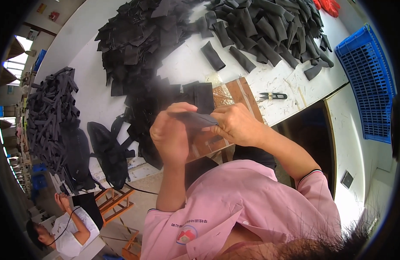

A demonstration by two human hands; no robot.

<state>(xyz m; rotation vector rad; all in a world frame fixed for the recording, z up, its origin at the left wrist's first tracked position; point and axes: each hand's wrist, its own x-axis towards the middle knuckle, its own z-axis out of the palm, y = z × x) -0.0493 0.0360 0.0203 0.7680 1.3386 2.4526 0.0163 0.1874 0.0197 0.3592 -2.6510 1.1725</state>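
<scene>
- Head view, middle of the frame: your left hand (170,138) and right hand (237,125) meet just above your pink shirt (252,208), and both are closed on one dark flat fabric piece (195,119) stretched between them.
- You pinch that piece by its two ends, left fingers curled over one end and right fingertips clamped on the other, which looks meant to keep it taut and raised off the table, close to your eyes.
- At twelve o'clock from your hands, a brown board (232,97) lies on the white table (187,65), partly under loose black pieces; it seems to serve as your work pad, being the nearest flat spot.
- At two o'clock, a small pair of black snips (273,96) rests just beside the board on your right-hand side, apart from your fingers.
- At eleven o'clock, a heap of flat black cut pieces (139,39) spreads down toward the board, probably so the next one is near.
- At one o'clock, a pile of rolled black sleeves (269,26) sits farther back, well apart from the flat heap, so the two kinds stay separate.
- At nine o'clock, a stack of black strips (50,117) lies at the table's left end.
- At three o'clock, a blue plastic crate (367,82) stands off the table's right edge.
- At seven o'clock, another person in a white shirt (68,236) sits below.
</scene>
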